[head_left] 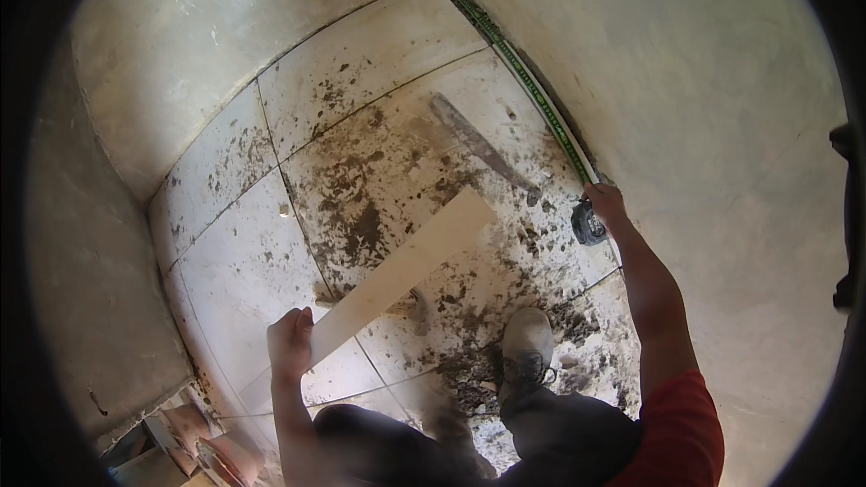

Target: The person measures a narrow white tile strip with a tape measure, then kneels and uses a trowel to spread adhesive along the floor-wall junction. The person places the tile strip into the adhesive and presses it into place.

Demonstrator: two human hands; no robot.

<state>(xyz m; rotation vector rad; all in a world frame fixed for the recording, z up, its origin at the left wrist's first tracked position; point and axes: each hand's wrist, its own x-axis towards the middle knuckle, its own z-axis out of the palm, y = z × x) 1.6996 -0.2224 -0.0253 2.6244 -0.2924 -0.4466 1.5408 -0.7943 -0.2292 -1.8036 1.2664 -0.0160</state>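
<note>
My left hand (290,335) is closed round a long pale strip of board or tile (415,257), held slanting over the floor. My right hand (605,205) grips a dark tape measure (589,226) by the right wall. Its green-marked tape (523,68) runs along the wall's base toward the far corner. On the dirty white floor tiles (234,261) lies a long grey flat tool (478,143). Beneath the strip, another tool (413,310) is partly hidden, too covered to name.
Plastered walls (722,81) enclose the floor. Dark debris (577,325) is scattered over the tiles, with a small pale piece (283,210) at the left. Reddish objects (216,451) sit at the lower left. My shoe (528,338) stands near the middle bottom.
</note>
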